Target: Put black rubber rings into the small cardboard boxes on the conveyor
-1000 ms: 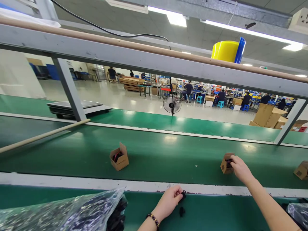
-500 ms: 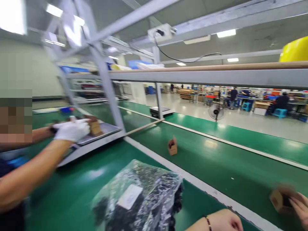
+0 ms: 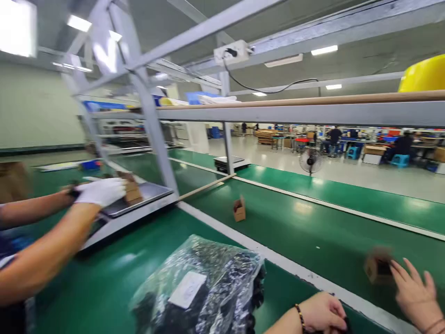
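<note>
My left hand, with a beaded bracelet on the wrist, is closed over the near bench edge. A small black piece shows at its fingertips; its kind I cannot make out. On the green belt, my right hand has its fingers spread. Its fingertips are beside a small open cardboard box, blurred, with something dark inside; whether they touch it I cannot tell. A clear plastic bag of black parts with a white label lies left of my left hand.
Farther along the belt stands another small open cardboard box. At left, a co-worker's white-gloved hand is at a cardboard box on a metal-topped scale. A shelf beam crosses above the belt.
My right hand and the box beside it have moved left, and more of that hand shows. The box farther along sits slightly farther left. The view has shifted a little.
</note>
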`<state>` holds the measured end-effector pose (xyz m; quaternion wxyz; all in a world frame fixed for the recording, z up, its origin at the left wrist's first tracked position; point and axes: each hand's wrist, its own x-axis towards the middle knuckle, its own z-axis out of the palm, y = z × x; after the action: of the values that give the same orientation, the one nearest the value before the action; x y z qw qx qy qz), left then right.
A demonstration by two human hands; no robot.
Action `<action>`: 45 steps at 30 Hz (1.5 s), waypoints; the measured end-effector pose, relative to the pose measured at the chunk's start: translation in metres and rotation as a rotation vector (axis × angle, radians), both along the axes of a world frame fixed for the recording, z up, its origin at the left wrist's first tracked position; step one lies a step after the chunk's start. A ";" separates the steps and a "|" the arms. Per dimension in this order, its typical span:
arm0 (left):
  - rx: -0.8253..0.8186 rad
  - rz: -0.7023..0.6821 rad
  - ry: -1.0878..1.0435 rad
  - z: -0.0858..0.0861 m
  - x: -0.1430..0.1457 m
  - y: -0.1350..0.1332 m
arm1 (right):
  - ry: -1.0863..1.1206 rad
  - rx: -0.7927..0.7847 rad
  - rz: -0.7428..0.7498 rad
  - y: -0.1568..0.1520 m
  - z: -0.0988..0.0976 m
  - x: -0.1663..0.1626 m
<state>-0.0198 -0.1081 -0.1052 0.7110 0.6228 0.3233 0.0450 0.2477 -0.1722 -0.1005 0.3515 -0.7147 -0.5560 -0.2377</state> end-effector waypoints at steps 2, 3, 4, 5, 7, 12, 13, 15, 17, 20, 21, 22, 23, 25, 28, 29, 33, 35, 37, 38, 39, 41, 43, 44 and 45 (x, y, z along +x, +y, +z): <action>0.080 0.094 0.030 0.005 0.003 -0.002 | -0.059 0.034 -0.113 -0.017 -0.010 -0.007; 0.135 0.132 0.030 0.009 0.004 -0.001 | -0.058 0.060 -0.188 -0.023 -0.016 -0.014; 0.193 0.166 0.028 0.013 0.006 0.000 | -0.048 0.072 -0.238 -0.027 -0.024 -0.021; 0.246 0.192 0.025 0.018 0.009 0.001 | -0.031 0.077 -0.266 -0.030 -0.031 -0.029; 0.348 0.231 0.025 0.032 0.022 0.006 | 0.002 0.066 -0.260 -0.032 -0.042 -0.040; 0.638 0.322 0.073 0.073 0.083 0.028 | 0.042 0.035 -0.188 -0.030 -0.048 -0.043; 0.698 0.334 0.094 0.081 0.094 0.033 | 0.047 0.031 -0.181 -0.029 -0.047 -0.040; 0.807 0.352 0.150 0.095 0.108 0.044 | 0.054 0.029 -0.172 -0.028 -0.047 -0.037; 0.891 0.363 0.213 0.103 0.110 0.052 | 0.061 0.030 -0.165 -0.027 -0.047 -0.035; 0.966 0.366 0.293 0.108 0.089 0.055 | 0.073 0.030 -0.144 -0.027 -0.046 -0.037; 0.982 0.362 0.307 0.108 0.077 0.054 | 0.080 0.033 -0.139 -0.027 -0.046 -0.038; 0.993 0.354 0.316 0.107 0.065 0.051 | 0.087 0.037 -0.134 -0.027 -0.045 -0.039; 0.998 0.339 0.320 0.106 0.051 0.047 | 0.096 0.042 -0.129 -0.027 -0.044 -0.040; 0.989 0.286 0.317 0.102 0.024 0.035 | 0.111 0.044 -0.111 -0.027 -0.044 -0.041; 0.921 0.130 0.291 0.094 -0.012 0.013 | 0.128 0.030 -0.083 -0.028 -0.044 -0.039; 0.883 0.034 0.276 0.092 -0.022 0.005 | 0.134 0.022 -0.078 -0.029 -0.045 -0.039; 0.755 -0.341 0.232 0.080 -0.053 -0.020 | 0.150 -0.024 -0.038 -0.031 -0.047 -0.036; 0.766 -0.410 0.228 0.074 -0.059 -0.029 | 0.165 -0.042 -0.013 -0.031 -0.048 -0.036; 0.814 -0.440 0.223 0.068 -0.060 -0.037 | 0.181 -0.053 0.006 -0.031 -0.049 -0.035; 0.833 -0.438 0.234 0.066 -0.059 -0.041 | 0.186 -0.057 0.012 -0.031 -0.050 -0.035; 0.839 -0.422 0.253 0.063 -0.056 -0.044 | 0.190 -0.058 0.017 -0.031 -0.050 -0.035; 0.807 -0.375 0.306 0.060 -0.051 -0.048 | 0.196 -0.057 0.026 -0.031 -0.050 -0.034; 0.765 -0.365 0.318 0.060 -0.045 -0.047 | 0.199 -0.053 0.034 -0.031 -0.047 -0.036; 0.757 -0.373 0.304 0.061 -0.041 -0.045 | 0.201 -0.051 0.037 -0.030 -0.044 -0.037; 0.755 -0.377 0.284 0.063 -0.038 -0.041 | 0.203 -0.047 0.040 -0.030 -0.042 -0.038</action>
<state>-0.0580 -0.1495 -0.0423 0.3782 0.8868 0.2595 -0.0564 0.2093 -0.2025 -0.1421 0.3938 -0.7318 -0.5373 -0.1439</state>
